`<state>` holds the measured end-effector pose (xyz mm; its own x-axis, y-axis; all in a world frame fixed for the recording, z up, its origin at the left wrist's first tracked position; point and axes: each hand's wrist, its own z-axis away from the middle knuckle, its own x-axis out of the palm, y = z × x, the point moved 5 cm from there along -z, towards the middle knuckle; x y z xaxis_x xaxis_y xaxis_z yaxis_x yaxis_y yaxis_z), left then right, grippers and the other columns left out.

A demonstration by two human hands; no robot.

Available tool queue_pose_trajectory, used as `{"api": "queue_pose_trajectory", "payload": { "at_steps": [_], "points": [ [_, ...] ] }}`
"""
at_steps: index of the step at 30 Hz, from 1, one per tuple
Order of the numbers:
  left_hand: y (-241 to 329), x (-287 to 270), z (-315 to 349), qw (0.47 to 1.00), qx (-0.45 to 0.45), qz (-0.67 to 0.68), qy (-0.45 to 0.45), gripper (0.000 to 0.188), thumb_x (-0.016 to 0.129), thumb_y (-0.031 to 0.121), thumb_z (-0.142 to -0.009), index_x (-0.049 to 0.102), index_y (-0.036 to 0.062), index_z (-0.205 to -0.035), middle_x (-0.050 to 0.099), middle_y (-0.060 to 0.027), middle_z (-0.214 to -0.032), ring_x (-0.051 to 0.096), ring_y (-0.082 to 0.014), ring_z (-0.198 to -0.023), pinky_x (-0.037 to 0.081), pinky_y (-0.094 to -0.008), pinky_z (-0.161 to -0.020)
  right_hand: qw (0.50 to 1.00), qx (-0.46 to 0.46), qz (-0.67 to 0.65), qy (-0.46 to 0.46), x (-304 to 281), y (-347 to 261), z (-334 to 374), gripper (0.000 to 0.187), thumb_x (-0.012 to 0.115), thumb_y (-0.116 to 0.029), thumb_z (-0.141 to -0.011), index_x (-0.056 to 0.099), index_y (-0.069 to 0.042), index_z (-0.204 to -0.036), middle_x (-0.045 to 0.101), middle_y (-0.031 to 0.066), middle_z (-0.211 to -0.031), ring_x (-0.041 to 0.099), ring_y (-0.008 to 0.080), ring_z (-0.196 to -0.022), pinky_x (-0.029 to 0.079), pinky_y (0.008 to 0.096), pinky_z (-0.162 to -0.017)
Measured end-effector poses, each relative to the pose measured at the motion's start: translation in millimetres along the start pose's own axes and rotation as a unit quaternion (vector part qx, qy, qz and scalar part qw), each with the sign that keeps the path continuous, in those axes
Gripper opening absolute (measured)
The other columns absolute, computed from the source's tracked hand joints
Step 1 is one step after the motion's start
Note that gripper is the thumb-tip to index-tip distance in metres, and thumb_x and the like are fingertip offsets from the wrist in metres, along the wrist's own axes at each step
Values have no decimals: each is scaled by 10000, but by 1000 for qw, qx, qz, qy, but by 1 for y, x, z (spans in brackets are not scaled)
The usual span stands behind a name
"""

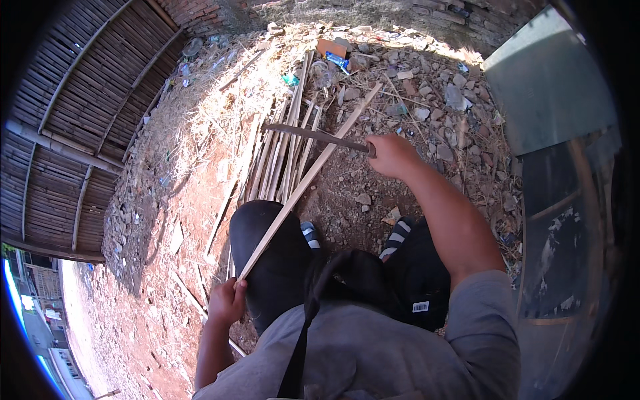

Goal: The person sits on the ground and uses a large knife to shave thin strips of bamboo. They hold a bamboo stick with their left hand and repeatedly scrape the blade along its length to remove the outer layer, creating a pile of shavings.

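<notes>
My left hand (228,301) is closed around the near end of a long, pale bamboo strip (281,220). The strip slants up to the right across my left thigh, and its far end is over the rubble. In my right hand (393,157) is the handle of a machete (303,132), gripped in closed fingers. Its dark, slightly curved blade points left and crosses the strip; whether the two touch I cannot tell. Beneath the blade and beyond my left knee lies a bundle of split bamboo strips (272,163) on the ground.
Broken brick and stone rubble (433,100) covers the ground ahead and to the right, with a blue wrapper (338,61) in it. A woven bamboo wall (73,80) rises at left, a brick wall (427,15) at the back. Grey panels (547,87) stand at right.
</notes>
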<state>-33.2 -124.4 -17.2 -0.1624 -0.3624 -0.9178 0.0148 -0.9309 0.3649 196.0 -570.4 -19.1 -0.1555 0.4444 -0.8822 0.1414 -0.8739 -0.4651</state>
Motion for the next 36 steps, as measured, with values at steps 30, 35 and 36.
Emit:
{"api": "queue_pose_trajectory", "payload": {
  "at_steps": [30, 35, 36],
  "points": [
    [0, 0, -10, 996, -15, 86, -30, 516, 482, 410, -1031, 615, -23, -785, 586, -245, -630, 619, -470, -652, 456, -508, -599, 1000, -3, -4, 14, -19, 7, 13, 265, 719, -211, -784, 671, -87, -1014, 697, 155, -831, 678, 391, -811, 540, 500, -749],
    [4, -2, -8, 999, 0, 51, -18, 496, 494, 397, -1029, 610, -16, -780, 587, -254, -624, 618, -472, -645, 454, -515, -593, 989, -112, 85, -53, -3, -40, 24, 236, 698, -192, -782, 673, -107, -1001, 685, 153, -831, 691, 365, -844, 544, 502, -750],
    [-2, 1, -5, 999, -4, 52, -16, 492, 497, 398, -1028, 613, -13, -785, 589, -256, -628, 619, -473, -650, 455, -518, -595, 986, -110, 104, -66, -5, -37, 23, 237, 687, -186, -788, 679, -115, -1014, 692, 151, -853, 701, 352, -874, 553, 491, -764]
  ]
}}
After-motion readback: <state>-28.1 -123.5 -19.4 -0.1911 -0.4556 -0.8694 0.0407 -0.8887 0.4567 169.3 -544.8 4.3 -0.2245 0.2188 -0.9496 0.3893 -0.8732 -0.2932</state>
